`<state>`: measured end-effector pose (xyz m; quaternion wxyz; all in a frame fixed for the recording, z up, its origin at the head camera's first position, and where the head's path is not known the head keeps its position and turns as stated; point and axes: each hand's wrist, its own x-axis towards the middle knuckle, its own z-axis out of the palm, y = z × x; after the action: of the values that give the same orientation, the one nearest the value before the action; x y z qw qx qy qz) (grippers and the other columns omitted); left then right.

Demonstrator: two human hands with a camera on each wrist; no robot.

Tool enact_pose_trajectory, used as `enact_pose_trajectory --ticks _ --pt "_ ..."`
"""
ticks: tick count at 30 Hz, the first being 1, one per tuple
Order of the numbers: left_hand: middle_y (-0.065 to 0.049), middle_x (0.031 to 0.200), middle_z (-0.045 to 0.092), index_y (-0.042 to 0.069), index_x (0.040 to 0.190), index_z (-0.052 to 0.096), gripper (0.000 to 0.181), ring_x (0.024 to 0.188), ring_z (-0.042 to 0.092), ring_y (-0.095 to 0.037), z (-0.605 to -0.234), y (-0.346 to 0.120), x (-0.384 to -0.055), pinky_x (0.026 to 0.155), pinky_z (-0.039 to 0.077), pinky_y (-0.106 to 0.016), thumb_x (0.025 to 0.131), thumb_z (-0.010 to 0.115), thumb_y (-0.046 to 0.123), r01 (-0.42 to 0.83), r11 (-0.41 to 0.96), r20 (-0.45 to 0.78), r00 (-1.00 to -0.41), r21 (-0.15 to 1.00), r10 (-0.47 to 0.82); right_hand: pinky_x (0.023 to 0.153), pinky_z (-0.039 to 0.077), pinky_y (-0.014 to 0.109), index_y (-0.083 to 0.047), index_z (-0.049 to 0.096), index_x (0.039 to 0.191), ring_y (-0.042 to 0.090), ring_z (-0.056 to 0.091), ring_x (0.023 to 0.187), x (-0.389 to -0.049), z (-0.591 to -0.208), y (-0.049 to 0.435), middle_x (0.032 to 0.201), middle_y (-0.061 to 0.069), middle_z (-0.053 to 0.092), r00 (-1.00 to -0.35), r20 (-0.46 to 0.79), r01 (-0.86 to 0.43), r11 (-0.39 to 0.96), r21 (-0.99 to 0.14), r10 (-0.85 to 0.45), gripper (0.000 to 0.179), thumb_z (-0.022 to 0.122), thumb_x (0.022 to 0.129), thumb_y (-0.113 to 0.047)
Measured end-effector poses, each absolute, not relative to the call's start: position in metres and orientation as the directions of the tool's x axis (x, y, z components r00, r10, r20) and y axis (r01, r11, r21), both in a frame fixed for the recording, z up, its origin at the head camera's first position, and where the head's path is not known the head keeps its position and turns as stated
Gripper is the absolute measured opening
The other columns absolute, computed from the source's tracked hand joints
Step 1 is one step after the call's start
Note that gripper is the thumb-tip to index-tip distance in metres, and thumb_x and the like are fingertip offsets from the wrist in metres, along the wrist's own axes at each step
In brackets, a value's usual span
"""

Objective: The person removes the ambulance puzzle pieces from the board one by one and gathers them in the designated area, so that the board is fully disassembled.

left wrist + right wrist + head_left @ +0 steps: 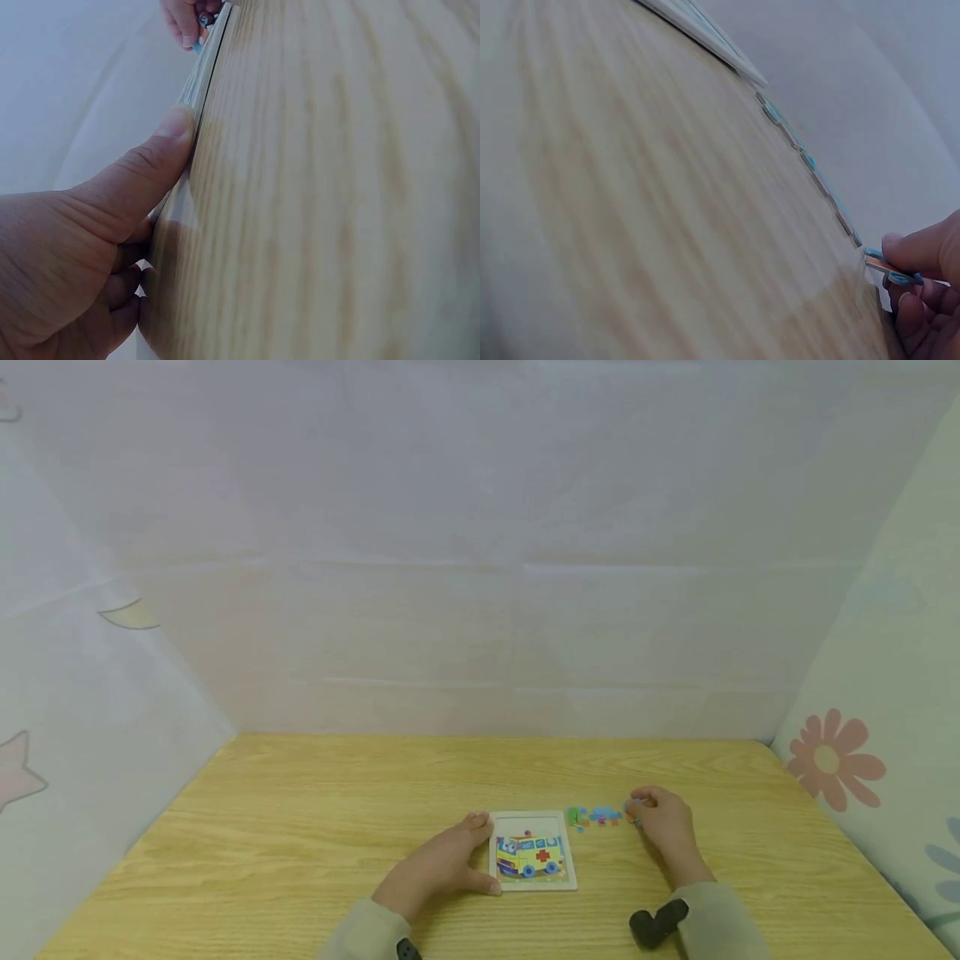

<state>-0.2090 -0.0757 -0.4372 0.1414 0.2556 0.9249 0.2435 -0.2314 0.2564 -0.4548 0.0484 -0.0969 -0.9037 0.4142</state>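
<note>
A square jigsaw tray [570, 860] with a pale rim lies on the table, its lower part filled with a yellow ambulance picture [528, 855] and its upper part bare. My left hand [450, 860] holds the tray's left side, with the thumb [176, 124] at the near corner and the fingers farther up. To the right of the tray, my right hand [666, 822] pinches a blue and orange puzzle piece [885, 264] between thumb and fingers. That piece is tilted up at the table surface, partly covered by the fingers.
Between tray and right hand lie a green puzzle piece [576, 817] and a blue one [603, 814], close together in a row. The wooden table [322, 827] is bordered by a pale cloth backdrop [480, 610] behind and at both sides.
</note>
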Motion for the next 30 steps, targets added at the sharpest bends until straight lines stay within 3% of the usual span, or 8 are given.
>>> enact_pose_trajectory --ticks 8,17,30 --pt "-0.012 0.151 0.027 0.002 0.142 0.034 0.092 0.139 0.022 -0.031 -0.4377 -0.0757 -0.2097 0.113 0.023 -0.046 0.072 0.073 0.047 0.4 0.752 -0.143 -0.829 0.524 0.54 0.076 0.051 0.049 0.007 0.061 0.106 0.036 0.058 0.091 -0.2331 -0.4516 0.2528 0.098 0.023 0.063 -0.978 0.051 0.119 0.742 -0.66 0.202 0.029 0.06 0.087 -0.016" --pt "-0.011 0.151 0.027 0.002 0.142 0.034 0.093 0.14 0.022 -0.03 -0.4389 -0.0754 -0.2099 0.113 0.023 -0.046 0.071 0.074 0.047 0.391 0.756 -0.151 -0.832 0.525 0.534 0.069 0.053 0.042 0.008 0.061 0.1 0.03 0.059 0.08 -0.233 -0.4512 0.2521 0.088 0.018 0.063 -0.977 0.045 0.131 0.756 -0.642 0.207 0.026 0.062 0.086 -0.013" --pt "-0.012 0.151 0.026 0.002 0.142 0.034 0.093 0.139 0.022 -0.031 -0.4371 -0.0752 -0.2098 0.113 0.023 -0.046 0.071 0.074 0.047 0.4 0.758 -0.143 -0.832 0.516 0.537 0.075 0.051 0.048 0.009 0.055 0.111 0.039 0.059 0.09 -0.2326 -0.4487 0.2512 0.101 0.027 0.062 -0.966 0.004 0.185 0.706 -0.683 0.257 0.038 0.058 0.089 -0.022"
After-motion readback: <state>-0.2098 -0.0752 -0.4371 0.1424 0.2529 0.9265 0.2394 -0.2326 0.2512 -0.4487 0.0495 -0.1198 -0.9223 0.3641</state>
